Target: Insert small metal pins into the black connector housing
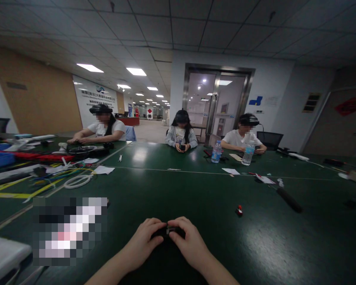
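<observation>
Between my two hands is a small black object (167, 232) with a lighter, metal-looking patch at its middle; its kind is hard to make out. My left hand (145, 240) wraps its fingers and thumb around the left end. On the right end, my right hand (187, 239) is closed, with the thumb pressed near the light patch. Both hands are low over the green table, close to its near edge. Fingers cover much of the object. A small red and black item (239, 210) lies apart from them, to the right.
The green table (154, 190) spreads ahead. Cables (77, 181) and tools crowd the left side, near a white box (6, 253). A black-handled tool (289, 200) lies right. Two water bottles (216, 152) stand farther back. Three people with headsets sit across the table.
</observation>
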{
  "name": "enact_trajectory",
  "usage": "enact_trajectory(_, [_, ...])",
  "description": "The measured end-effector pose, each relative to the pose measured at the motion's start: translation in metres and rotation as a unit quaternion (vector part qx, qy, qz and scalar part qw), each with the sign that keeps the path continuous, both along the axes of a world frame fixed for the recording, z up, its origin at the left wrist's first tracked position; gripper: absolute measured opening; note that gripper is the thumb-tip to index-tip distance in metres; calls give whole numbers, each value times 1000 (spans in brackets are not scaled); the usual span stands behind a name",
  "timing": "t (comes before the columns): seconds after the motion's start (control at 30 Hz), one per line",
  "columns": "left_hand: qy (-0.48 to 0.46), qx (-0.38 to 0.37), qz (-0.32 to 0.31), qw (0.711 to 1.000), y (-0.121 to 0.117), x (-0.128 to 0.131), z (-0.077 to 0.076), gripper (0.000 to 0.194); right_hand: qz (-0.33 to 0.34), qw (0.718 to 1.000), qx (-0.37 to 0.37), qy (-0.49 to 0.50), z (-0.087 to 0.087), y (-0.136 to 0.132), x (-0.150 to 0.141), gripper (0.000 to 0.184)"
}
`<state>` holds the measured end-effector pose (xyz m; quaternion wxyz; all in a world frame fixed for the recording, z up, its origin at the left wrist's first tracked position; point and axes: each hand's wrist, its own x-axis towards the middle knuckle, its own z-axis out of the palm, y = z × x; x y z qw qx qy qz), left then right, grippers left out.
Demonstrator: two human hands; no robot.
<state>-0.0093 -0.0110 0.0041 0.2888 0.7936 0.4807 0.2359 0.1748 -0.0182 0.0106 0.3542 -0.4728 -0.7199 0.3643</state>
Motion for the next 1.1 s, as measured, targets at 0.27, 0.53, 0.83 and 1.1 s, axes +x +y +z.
enact_trajectory(0.27, [8,-8,10,1000,0,-1,1,34,-36,998,-18,49,6,1,3,26])
enact_trajectory(0.53, [11,3,34,999,-1,0,0,34,-90,984,-33,150,-3,10,8,28])
enact_trajectory(0.83, [18,-5,36,999,-1,0,2,35,-135,959,-78,235,8,8,9,37])
enact_trajectory(1.1, [9,5,31,999,1,-2,-1,35,-146,920,-130,340,-11,19,13,44])
